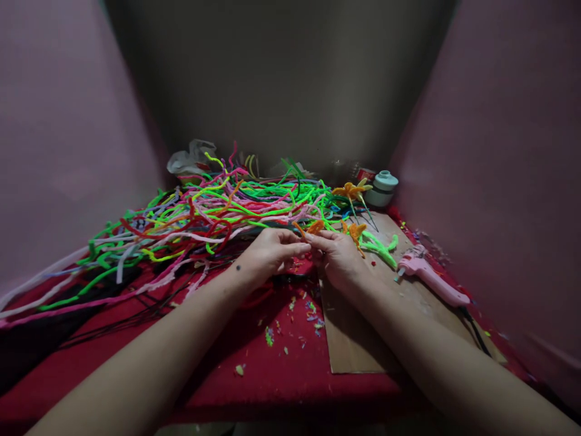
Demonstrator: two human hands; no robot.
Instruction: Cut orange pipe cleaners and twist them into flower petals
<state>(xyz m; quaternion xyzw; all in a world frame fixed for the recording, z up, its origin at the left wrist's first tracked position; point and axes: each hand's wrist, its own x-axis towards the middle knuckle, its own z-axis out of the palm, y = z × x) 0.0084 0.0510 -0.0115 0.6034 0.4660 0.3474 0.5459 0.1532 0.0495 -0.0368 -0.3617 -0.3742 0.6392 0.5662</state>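
Note:
My left hand (276,249) and my right hand (336,254) meet at the middle of the table, fingertips pinched together. Between them is an orange pipe cleaner (313,227), bent into loops that rise above the fingers. Both hands are closed on it; the part inside the fingertips is hidden. Just right of my right hand lies another bent orange pipe cleaner piece (354,232). Beside that rests a bright green bent pipe cleaner piece (380,247). Farther back stands an orange and yellow pipe cleaner flower (351,191) with green stems.
A big tangle of coloured pipe cleaners (258,203) spreads across the back and left. On the right, a pink glue gun (433,281) lies on a cardboard sheet (358,345). A pale green bottle (384,186) stands behind. Fuzz scraps dot the red cloth (254,387). Walls close both sides.

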